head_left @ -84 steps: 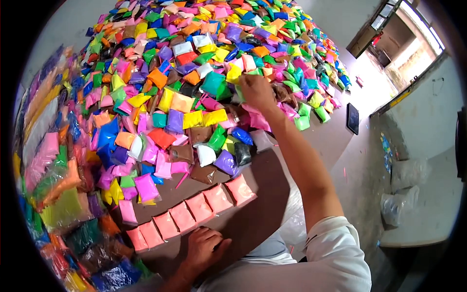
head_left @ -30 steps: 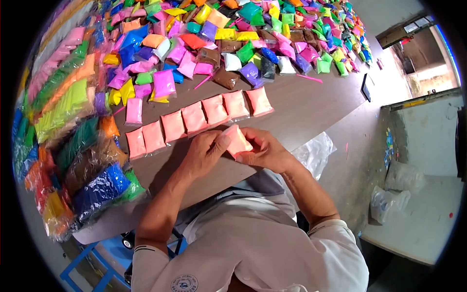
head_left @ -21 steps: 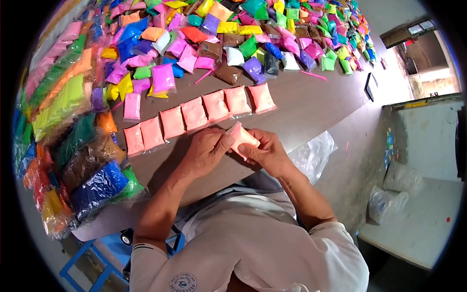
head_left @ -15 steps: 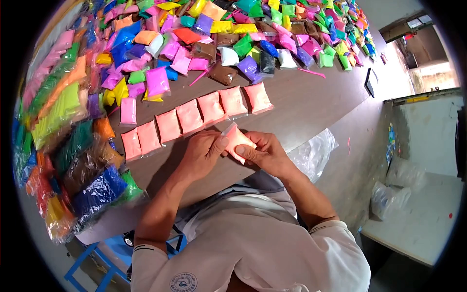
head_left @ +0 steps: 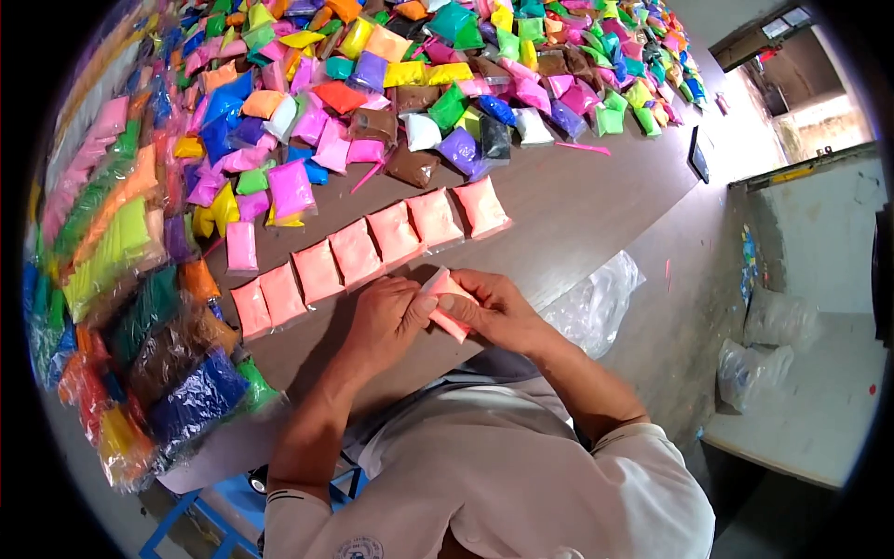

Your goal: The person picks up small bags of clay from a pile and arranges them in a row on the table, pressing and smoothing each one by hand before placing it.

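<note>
Big brown table [head_left: 577, 214], far end buried under a heap of coloured pouches [head_left: 419, 56]; clear-wrapped bundles [head_left: 112, 242] stacked along the L edge. Nearer the person, a row of salmon-pink pouches [head_left: 372, 247] lies side by side, approx. same count as a few secs ago.

What's changed: the right hand [head_left: 498, 312] was stretched out into the heap and the left hand [head_left: 386, 321] lay flat on the table. Now both meet just off the near edge, fingers curled and pinching one pink pouch [head_left: 447, 312] between them, w/ thumbs on top. It's tipped a bit lower than half a sec back.

Writing: a round badge [head_left: 358, 548] on the shirt, too small to read. No labels legible on the pouches.
</note>
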A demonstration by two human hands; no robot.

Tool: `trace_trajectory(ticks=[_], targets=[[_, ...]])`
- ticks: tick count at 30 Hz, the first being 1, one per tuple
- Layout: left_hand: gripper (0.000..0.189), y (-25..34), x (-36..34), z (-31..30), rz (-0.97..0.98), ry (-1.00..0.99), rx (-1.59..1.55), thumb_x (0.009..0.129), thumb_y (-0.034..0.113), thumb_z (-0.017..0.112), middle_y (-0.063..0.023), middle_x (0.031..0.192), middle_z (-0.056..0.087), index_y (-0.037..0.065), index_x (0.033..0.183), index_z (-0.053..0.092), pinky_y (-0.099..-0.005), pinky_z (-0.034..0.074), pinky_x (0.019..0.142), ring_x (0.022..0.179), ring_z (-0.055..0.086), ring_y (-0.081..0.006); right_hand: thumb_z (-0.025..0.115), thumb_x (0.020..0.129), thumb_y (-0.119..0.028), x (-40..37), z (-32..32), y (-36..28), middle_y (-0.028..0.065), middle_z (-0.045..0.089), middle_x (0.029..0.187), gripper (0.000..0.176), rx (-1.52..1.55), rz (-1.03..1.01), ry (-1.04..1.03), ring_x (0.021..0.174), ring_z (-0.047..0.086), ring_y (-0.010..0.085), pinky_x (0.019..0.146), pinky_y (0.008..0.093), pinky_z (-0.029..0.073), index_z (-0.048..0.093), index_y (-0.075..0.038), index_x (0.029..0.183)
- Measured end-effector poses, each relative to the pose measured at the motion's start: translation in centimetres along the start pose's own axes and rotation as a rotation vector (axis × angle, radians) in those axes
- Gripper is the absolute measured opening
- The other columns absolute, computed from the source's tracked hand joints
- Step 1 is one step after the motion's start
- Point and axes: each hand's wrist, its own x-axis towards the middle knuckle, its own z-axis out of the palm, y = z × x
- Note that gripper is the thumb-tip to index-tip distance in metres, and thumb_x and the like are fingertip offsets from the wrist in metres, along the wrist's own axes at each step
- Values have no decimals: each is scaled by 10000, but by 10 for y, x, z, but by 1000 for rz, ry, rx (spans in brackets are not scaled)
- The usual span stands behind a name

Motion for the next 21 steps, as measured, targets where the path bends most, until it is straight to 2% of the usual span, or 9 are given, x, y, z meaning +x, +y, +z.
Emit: trace_trajectory(ticks=[1,4,7,10,13,14,16,18,21], targets=[[521,-3,0,1,28,-7,39,1013,384,478,-137,676,553,-6,682,573,-422,423,656,680,545,-332,590,1017,-277,0,-4,0,-48,514,734,265,13,54,-50,661,424,31,543,230,344,629,-30,928],[496,-4,1,4,129,-28,163,1005,381,491,-138,689,551,-2,701,580,-427,406,666,691,529,-327,617,1001,-226,-1,-9,1,-38,498,749,234,4,-37,-91,694,421,40,564,236,346,605,-14,902],[466,-4,-1,4,130,-29,192,995,378,503,-130,699,553,4,730,592,-426,393,673,707,522,-316,641,975,-135,-6,-8,2,-32,471,744,186,-18,-78,-64,706,414,45,573,242,345,581,0,863],[401,0,1,2,133,-64,179,971,340,569,-117,730,613,11,751,630,-408,428,690,739,588,-312,653,940,-69,-13,-18,-18,-46,444,730,156,-147,-18,-76,689,396,42,561,251,341,571,-8,823],[353,-4,0,4,94,16,9,945,304,619,-116,737,633,7,755,634,-397,445,687,721,606,-311,704,875,-54,-18,-47,-24,-71,473,743,93,-67,99,67,676,427,31,567,236,371,614,-36,863],[335,-6,0,4,95,18,9,942,286,624,-110,732,628,11,751,626,-387,443,689,712,603,-301,714,866,-61,-20,-56,-27,-62,551,793,98,-70,-26,211,748,496,31,638,212,416,625,-38,901],[303,-7,-1,5,98,24,9,935,250,635,-98,722,618,17,743,610,-368,439,692,696,597,-282,670,841,11,-16,-86,-29,-12,640,960,150,-174,-272,290,866,542,59,742,214,447,634,-44,976],[289,-5,0,5,98,19,52,923,239,652,-99,720,621,13,746,617,-368,445,695,695,601,-278,664,823,41,-8,-107,-30,48,661,1065,182,-426,-386,453,916,601,117,782,248,489,629,-31,987],[272,-3,0,5,88,5,95,906,223,673,-101,726,627,6,750,624,-372,453,697,699,606,-276,663,804,53,11,-123,-31,118,650,1183,194,-719,-578,488,1002,649,213,847,333,530,628,-22,980]])
